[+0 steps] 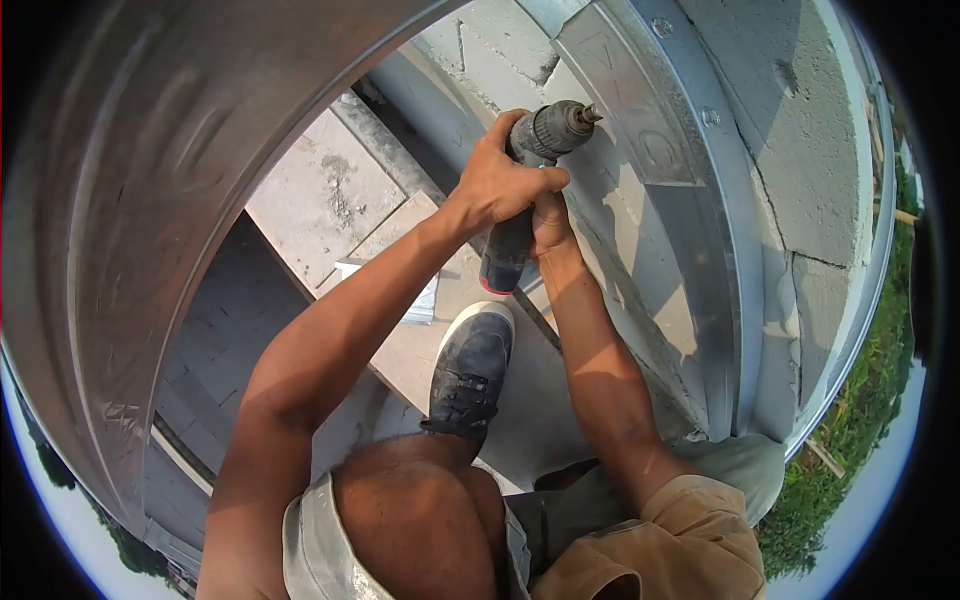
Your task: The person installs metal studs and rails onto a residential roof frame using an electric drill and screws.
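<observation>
Both my hands are on a dark cordless drill point(510, 250), held out above my shoe. My left hand point(500, 182) is closed round the rear of its body, just behind the chuck. My right hand point(551, 225) wraps the handle below, its fingers partly hidden. A short bit tip point(591, 114) sticks out of the chuck and points to the upper right. The tip is apart from the metal channel point(715, 230) fixed along the block wall point(790, 140), with screw heads showing on it.
My dark shoe point(472, 365) stands on a dusty plank platform point(330, 190). A small piece of bent sheet metal point(421, 305) lies beside it. Large curved-looking metal sheeting point(130, 180) rises at left. A drop opens past the platform edge, and greenery point(850, 460) shows outside at right.
</observation>
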`<state>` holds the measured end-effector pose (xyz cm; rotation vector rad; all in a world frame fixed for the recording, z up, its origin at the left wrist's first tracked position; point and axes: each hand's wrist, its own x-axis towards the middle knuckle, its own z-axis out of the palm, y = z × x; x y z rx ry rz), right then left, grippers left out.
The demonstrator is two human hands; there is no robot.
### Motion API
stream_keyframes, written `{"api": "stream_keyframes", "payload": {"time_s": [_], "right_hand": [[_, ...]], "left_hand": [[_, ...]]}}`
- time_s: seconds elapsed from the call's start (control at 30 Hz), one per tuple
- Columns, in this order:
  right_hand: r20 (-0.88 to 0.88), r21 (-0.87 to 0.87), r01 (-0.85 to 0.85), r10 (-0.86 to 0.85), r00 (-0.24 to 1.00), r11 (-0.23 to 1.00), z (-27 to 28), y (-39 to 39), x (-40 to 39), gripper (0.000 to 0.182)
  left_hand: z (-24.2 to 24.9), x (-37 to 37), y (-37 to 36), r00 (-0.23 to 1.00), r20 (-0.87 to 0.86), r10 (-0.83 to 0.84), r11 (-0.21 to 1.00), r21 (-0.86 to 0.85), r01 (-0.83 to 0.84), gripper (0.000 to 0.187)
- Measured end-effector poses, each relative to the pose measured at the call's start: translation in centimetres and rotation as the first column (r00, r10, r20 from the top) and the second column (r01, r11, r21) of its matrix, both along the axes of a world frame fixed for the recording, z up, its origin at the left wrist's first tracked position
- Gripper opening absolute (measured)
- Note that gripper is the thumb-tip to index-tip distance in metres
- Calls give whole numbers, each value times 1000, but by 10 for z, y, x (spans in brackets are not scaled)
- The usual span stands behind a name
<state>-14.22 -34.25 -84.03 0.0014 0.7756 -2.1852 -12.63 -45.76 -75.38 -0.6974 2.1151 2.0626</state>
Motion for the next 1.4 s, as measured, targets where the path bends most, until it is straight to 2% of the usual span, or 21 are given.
{"api": "stream_keyframes", "payload": {"time_s": [0.6, 0.8, 1.4], "right_hand": [[45, 9, 47, -48, 998, 999, 14, 4, 6, 67], [34, 1, -6, 6, 999, 1000, 6, 4, 2, 66], [19, 34, 35, -36, 999, 999, 19, 0, 6, 71]], "left_hand": [[4, 2, 5, 1000, 29, 12, 997, 80, -14, 85], [3, 0, 4, 999, 2, 33, 999, 31, -33, 81], [11, 2, 4, 1000, 4, 17, 999, -28, -16, 81]]}}
